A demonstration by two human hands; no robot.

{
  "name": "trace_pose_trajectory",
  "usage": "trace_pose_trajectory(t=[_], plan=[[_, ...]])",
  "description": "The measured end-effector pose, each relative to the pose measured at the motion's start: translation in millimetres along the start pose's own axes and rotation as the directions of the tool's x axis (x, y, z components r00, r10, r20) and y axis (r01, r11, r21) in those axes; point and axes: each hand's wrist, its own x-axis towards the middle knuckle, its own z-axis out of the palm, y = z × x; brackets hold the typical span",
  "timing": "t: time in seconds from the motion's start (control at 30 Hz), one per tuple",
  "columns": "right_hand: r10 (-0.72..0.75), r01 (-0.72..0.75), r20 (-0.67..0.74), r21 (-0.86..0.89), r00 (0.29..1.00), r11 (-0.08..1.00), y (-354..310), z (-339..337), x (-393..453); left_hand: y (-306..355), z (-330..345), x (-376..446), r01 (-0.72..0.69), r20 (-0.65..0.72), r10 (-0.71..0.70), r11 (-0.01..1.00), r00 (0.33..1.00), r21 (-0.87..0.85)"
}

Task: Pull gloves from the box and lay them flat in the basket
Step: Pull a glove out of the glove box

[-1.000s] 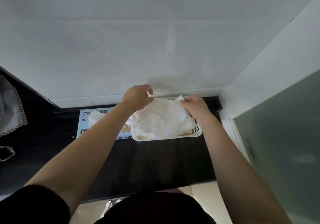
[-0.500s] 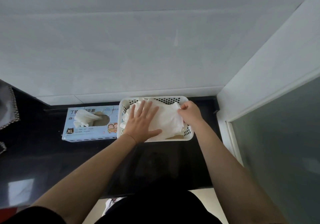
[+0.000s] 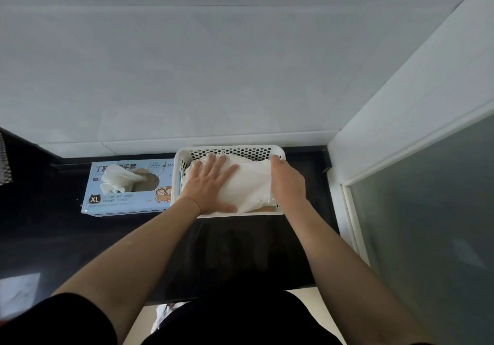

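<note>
Pressing flat with left hand [image 3: 211, 184], fingers straight and spread on the gloves [image 3: 248, 187] in the basket [image 3: 230, 149]. Right hand [image 3: 287, 181] at three o'clock, fingers hidden, cannot tell. Likely to spring up and wrinkle once released. Long axis nine to three; fingertip end unclear. Box [image 3: 125, 200] at nine o'clock.

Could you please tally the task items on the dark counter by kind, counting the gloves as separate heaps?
Glove box: 1
Basket: 1
Glove heaps: 2, the heap in the basket and the tuft sticking out of the box
Total: 4
</note>
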Motion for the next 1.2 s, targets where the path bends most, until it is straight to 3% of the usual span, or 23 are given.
trace_pose_trajectory(t=[0.1, 0.23, 0.37, 0.43, 0.53, 0.77, 0.9, 1.03, 1.2], plan=[[-0.012, 0.014, 0.020, -0.087, 1.000, 0.996, -2, 0, -2, 0, 1, 2, -0.002, 0.055, 0.002, 1.000, 0.998, 0.002], [0.075, -0.073, 0.012, -0.112, 0.997, 0.991, -15, -6, -4, -2, -9, 3, -0.021, 0.096, 0.023, 1.000, 0.995, -0.021], [0.125, -0.123, -0.107, 0.027, 0.986, 0.992, -50, -13, -3, -14, -29, -15, -0.076, -0.080, 0.066, 0.989, 0.995, -0.125], [0.083, -0.068, -0.162, 0.093, 0.983, 0.993, -74, -15, -1, -24, -38, -26, -0.061, -0.209, 0.016, 0.976, 0.978, -0.210], [-0.044, 0.075, -0.175, 0.174, 0.984, 0.982, -126, -13, 3, -63, -42, -48, 0.024, -0.277, -0.115, 0.950, 0.954, -0.311], [-0.201, 0.178, 0.028, 0.354, 0.979, 0.918, -236, 19, -1, -176, -28, -105, 0.216, -0.156, -0.275, 0.925, 0.949, -0.312], [-0.235, 0.182, 0.098, 0.382, 0.967, 0.906, -285, 41, 0, -217, -18, -126, 0.261, 0.036, -0.263, 0.919, 0.964, -0.296], [-0.196, 0.150, 0.093, 0.363, 0.976, 0.920, -318, 57, 4, -232, -8, -132, 0.215, 0.043, -0.212, 0.925, 0.976, -0.312], [-0.040, 0.029, 0.018, 0.422, 0.999, 0.906, -330, 56, 4, -238, -7, -136, 0.212, 0.035, -0.213, 0.914, 0.976, -0.347]])
